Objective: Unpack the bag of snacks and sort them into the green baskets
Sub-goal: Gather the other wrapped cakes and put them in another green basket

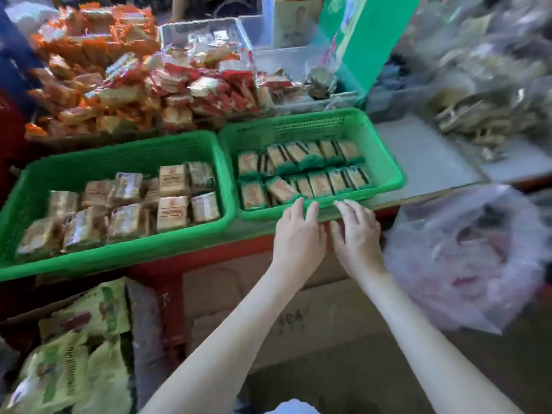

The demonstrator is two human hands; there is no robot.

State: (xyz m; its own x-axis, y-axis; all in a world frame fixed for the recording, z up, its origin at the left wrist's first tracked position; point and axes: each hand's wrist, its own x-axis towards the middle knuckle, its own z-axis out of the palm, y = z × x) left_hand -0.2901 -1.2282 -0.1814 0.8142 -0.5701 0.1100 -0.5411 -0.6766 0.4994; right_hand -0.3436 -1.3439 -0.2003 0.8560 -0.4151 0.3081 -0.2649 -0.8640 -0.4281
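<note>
Head view first: what are the hands doing?

— I see the left hand [298, 234] and the right hand [357, 236] side by side. The fingers are straight and loosely spread, with the tips resting on the near rim of the right green basket [385, 150]. They grip nothing.

— And the snacks?

— Flat green-edged packets [298, 174] lie in two rows in that perforated plastic basket. Blockier glossy tan packs [134, 204] fill the left green basket [89, 162]. The crumpled translucent bag [466, 255] sits just right of the hands.

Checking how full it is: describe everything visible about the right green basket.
The right green basket is shallow, rectangular plastic with a perforated far wall. It sits beside the left green basket, holding two neat rows of tan, green-edged snack packets. Fingers of the left hand and right hand rest on its near rim.
</note>
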